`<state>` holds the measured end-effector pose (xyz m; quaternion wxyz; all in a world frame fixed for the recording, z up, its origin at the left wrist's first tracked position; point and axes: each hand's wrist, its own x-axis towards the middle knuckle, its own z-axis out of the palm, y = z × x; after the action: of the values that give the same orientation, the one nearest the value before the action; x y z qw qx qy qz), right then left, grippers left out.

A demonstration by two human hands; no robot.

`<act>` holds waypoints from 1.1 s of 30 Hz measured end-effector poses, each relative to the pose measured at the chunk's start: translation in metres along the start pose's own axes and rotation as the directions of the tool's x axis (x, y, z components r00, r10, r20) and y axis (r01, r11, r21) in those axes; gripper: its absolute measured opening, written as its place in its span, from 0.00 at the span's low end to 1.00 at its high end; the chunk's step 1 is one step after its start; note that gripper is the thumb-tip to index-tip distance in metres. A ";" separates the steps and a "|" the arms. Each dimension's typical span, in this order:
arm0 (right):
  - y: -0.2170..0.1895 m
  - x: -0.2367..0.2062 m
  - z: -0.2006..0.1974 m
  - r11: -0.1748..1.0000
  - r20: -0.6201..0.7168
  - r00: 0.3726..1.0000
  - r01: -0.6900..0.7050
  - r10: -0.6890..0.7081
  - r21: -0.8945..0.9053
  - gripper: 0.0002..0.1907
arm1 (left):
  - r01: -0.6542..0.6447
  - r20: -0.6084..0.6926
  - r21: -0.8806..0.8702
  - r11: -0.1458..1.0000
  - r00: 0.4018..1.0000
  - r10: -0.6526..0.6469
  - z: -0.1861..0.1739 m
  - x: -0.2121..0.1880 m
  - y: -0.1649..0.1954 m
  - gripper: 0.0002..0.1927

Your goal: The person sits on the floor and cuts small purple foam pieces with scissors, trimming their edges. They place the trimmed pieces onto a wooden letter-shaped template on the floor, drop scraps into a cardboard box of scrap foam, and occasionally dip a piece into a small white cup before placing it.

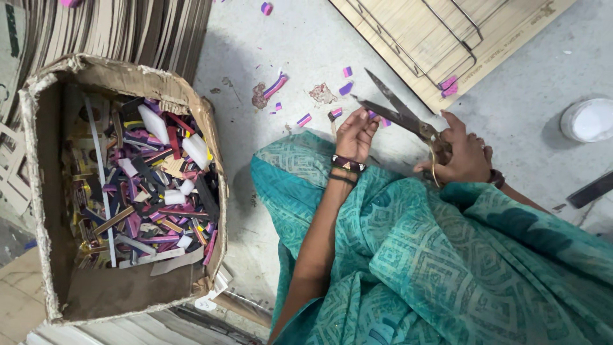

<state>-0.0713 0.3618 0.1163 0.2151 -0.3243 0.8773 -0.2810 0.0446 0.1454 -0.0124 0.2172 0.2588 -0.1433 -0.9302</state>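
My right hand grips the brass handles of a large pair of dark scissors, whose blades stand apart and point up-left. My left hand pinches a small purple and pink foam strip right at the blades. Bangles ring my left wrist. My teal patterned garment fills the lower right.
A torn cardboard box at left holds several coloured foam offcuts. Small pink and purple scraps litter the grey floor. A wooden board with wire frames lies top right, a white round lid at right, stacked boards top left.
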 end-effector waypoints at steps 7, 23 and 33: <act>-0.008 -0.003 -0.002 0.995 0.071 0.997 -0.028 0.036 -0.099 0.67 | 0.033 0.127 -0.022 0.999 0.991 -0.030 0.002 -0.004 -0.003 0.14; 0.008 0.025 0.026 0.988 0.187 0.971 0.155 -0.152 -0.005 0.56 | -0.076 0.036 0.061 0.995 0.997 0.074 -0.002 -0.001 0.002 0.15; -0.012 0.044 0.041 0.994 0.245 0.966 0.061 -0.083 0.095 0.44 | -0.187 -0.049 0.000 0.982 0.981 0.187 -0.003 0.003 0.018 0.11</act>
<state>-0.0735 0.3093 0.0847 0.3268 -0.3789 0.8180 -0.2837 0.0496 0.1278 -0.0096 0.3076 0.2665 -0.1595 -0.8994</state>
